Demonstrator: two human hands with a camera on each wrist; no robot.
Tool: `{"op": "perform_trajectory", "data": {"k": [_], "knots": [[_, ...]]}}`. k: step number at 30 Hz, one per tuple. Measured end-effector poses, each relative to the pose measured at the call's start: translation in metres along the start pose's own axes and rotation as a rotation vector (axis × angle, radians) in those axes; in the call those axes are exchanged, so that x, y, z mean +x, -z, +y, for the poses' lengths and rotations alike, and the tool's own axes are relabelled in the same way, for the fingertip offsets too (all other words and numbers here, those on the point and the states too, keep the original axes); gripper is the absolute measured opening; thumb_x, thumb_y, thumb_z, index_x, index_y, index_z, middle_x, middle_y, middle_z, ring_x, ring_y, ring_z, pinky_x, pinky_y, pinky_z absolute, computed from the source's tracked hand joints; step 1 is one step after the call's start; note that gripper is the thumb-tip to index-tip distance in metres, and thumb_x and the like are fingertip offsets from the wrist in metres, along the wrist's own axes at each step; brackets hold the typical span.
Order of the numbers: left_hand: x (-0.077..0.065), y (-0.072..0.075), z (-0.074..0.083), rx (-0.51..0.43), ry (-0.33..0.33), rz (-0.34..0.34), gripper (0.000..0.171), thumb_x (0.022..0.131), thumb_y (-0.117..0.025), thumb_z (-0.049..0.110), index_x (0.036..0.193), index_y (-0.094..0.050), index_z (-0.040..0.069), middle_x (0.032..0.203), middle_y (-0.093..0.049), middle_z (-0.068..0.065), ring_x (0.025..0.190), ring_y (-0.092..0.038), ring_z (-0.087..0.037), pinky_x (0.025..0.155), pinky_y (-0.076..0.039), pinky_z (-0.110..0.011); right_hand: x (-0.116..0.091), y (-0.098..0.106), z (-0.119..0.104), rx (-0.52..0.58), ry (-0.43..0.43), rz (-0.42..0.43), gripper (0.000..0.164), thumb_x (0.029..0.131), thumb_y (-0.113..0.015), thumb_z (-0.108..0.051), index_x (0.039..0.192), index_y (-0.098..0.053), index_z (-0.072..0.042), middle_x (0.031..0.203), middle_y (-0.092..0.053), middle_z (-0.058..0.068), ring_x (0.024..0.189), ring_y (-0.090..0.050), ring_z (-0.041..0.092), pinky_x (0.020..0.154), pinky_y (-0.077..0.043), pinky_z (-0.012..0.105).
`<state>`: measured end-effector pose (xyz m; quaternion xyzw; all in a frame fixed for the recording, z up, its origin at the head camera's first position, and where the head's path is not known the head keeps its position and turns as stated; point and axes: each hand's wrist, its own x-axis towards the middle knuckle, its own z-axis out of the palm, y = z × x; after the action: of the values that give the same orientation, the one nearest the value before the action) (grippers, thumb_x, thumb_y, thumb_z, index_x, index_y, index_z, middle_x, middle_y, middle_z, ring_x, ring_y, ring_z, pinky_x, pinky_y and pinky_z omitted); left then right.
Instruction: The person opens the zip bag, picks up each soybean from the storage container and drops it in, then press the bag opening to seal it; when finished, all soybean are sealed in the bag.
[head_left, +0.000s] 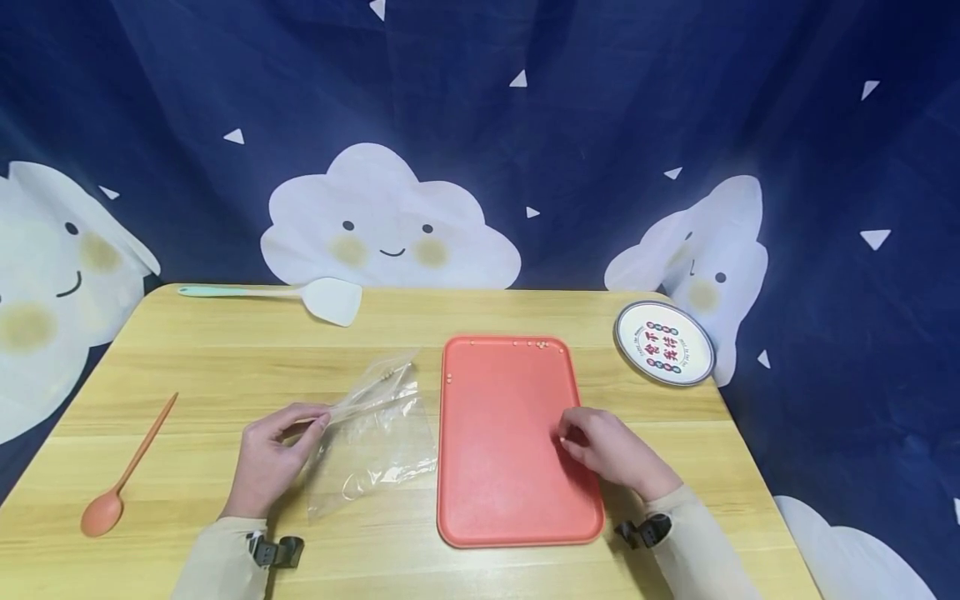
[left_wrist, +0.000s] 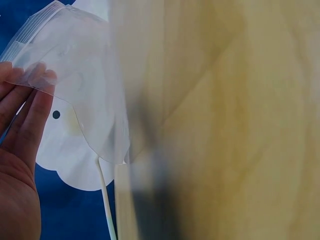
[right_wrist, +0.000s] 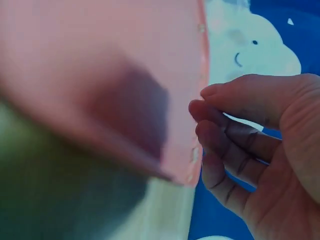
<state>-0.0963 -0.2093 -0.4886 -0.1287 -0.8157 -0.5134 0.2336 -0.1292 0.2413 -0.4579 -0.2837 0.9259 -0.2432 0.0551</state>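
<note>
My left hand point(head_left: 279, 454) pinches the upper edge of a clear zip bag point(head_left: 382, 446) between thumb and fingers. The bag slants over the table, with a few small pale pieces point(head_left: 387, 374) near its top. To the right lies a red rectangular tray point(head_left: 510, 442); several similar small pale, bead-like pieces point(head_left: 542, 344) sit along its far rim, and a couple more point(head_left: 449, 379) at its left rim. Above the tray's right edge is my right hand point(head_left: 611, 450), its thumb and index fingertips together on what looks like one tiny pale piece, mostly hidden.
A spatula point(head_left: 333, 302) with a pale blade lies along the table's far edge. An orange spoon point(head_left: 102, 512) rests at the left. An oval white plate point(head_left: 664, 343) with printed lettering is at the far right corner. Behind the wooden table point(head_left: 225, 358) hangs a blue cloud-patterned curtain point(head_left: 570, 125).
</note>
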Motion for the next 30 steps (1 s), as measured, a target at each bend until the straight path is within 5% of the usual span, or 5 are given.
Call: {"op": "perform_trajectory", "data": {"k": [13, 21, 30], "knots": [[-0.001, -0.001, 0.000, 0.009, 0.010, -0.002, 0.013, 0.080, -0.072, -0.015, 0.090, -0.072, -0.006, 0.090, -0.072, -0.018, 0.082, -0.069, -0.009, 0.076, -0.057, -0.017, 0.068, 0.013, -0.047, 0.101, 0.096, 0.079, 0.011, 0.087, -0.072, -0.004, 0.089, -0.065, -0.011, 0.081, -0.058, -0.010, 0.075, -0.056, 0.011, 0.068, -0.056, 0.032], [0.001, 0.000, 0.002, -0.018, -0.016, 0.000, 0.006, 0.086, -0.073, -0.002, 0.092, -0.073, -0.004, 0.091, -0.073, -0.012, 0.081, -0.070, -0.014, 0.074, -0.059, -0.021, 0.109, 0.011, -0.083, 0.077, 0.149, 0.035, 0.007, 0.090, -0.069, -0.008, 0.091, -0.065, -0.013, 0.082, -0.058, -0.010, 0.079, -0.059, 0.014, 0.071, -0.052, 0.023], [-0.001, -0.003, 0.001, -0.018, 0.032, -0.006, 0.020, 0.078, -0.072, -0.018, 0.091, -0.073, -0.004, 0.094, -0.072, -0.015, 0.085, -0.068, -0.004, 0.077, -0.058, -0.021, 0.150, -0.010, -0.119, 0.131, 0.222, 0.035, 0.004, 0.094, -0.067, -0.013, 0.098, -0.065, -0.012, 0.089, -0.061, -0.007, 0.083, -0.057, 0.007, 0.073, -0.052, 0.019]]}}
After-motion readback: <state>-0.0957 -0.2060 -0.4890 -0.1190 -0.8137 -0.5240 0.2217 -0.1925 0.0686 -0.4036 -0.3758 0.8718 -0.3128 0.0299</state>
